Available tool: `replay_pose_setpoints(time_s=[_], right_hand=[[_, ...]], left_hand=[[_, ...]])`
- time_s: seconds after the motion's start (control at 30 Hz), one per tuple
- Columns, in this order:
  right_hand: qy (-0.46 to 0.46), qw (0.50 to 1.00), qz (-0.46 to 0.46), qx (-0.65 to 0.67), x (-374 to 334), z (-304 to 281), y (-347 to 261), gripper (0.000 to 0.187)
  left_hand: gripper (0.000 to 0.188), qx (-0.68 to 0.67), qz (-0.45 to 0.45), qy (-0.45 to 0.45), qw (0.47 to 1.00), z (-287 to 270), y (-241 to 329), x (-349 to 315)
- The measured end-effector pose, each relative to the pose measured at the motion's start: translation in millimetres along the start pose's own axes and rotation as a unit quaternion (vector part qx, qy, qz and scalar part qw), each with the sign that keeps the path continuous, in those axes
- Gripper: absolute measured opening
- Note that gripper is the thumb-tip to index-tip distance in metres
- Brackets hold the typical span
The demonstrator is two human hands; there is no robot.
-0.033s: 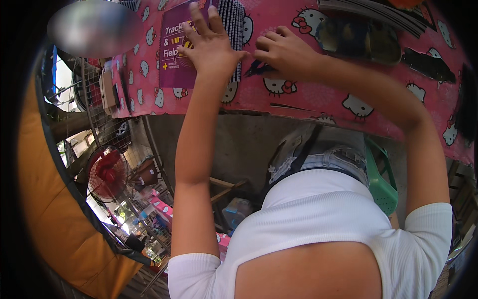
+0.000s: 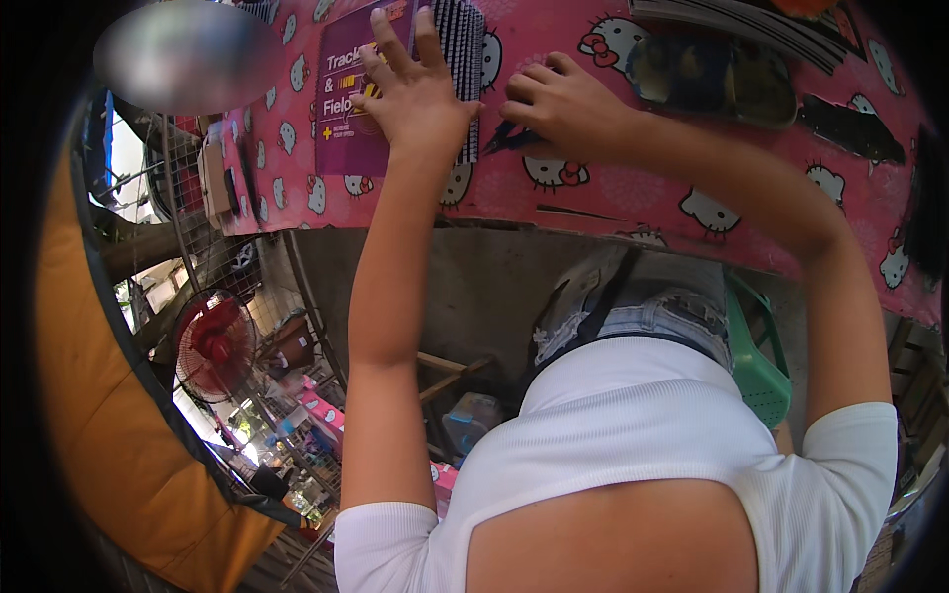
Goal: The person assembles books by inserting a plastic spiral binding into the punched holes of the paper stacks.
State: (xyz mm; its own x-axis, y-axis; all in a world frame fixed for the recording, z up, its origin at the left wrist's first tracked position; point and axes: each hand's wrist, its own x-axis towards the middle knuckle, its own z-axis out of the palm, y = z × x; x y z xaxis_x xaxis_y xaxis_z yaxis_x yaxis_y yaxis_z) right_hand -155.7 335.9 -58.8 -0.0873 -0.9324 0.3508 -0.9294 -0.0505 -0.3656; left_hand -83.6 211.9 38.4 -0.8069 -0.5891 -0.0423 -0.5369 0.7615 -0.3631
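Observation:
My left hand (image 2: 420, 99) lies on a purple printed book cover (image 2: 341, 153), its fingers spread wide. Along the cover's right side runs a black-and-white striped strip (image 2: 465, 49) that looks like a stacked binding; the thumb reaches across it. Just to the right, my right hand (image 2: 563, 104) is closed, fingers curled, low over the pink tablecloth. From under it pokes a dark, pointed tool (image 2: 502, 138), its tip toward the striped strip. The fingers cover most of this tool, so its kind cannot be made out.
The table wears a pink cartoon-cat cloth (image 2: 593, 193). Right of my hands lie a dark glossy case (image 2: 712, 79), a black torn-looking piece (image 2: 852, 128) and a stack of sheets (image 2: 741, 25). A green plastic stool (image 2: 761, 366) stands below; a red fan (image 2: 215, 344) is at left.

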Motion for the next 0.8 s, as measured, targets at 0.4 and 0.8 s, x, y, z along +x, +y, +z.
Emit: replay_pose_setpoints(time_s=[0.4,0.8], right_hand=[[0.011,0.999,-0.028,0.038,11.9,-1.1,-4.3,0.043],[-0.168,0.974,0.122,0.094,20.3,-22.6,-12.6,0.041]], left_hand=[[0.119,-0.022,0.032,0.061,0.997,12.9,-7.2,1.0],[0.118,-0.005,0.015,0.039,0.999,10.8,-5.8,0.0]])
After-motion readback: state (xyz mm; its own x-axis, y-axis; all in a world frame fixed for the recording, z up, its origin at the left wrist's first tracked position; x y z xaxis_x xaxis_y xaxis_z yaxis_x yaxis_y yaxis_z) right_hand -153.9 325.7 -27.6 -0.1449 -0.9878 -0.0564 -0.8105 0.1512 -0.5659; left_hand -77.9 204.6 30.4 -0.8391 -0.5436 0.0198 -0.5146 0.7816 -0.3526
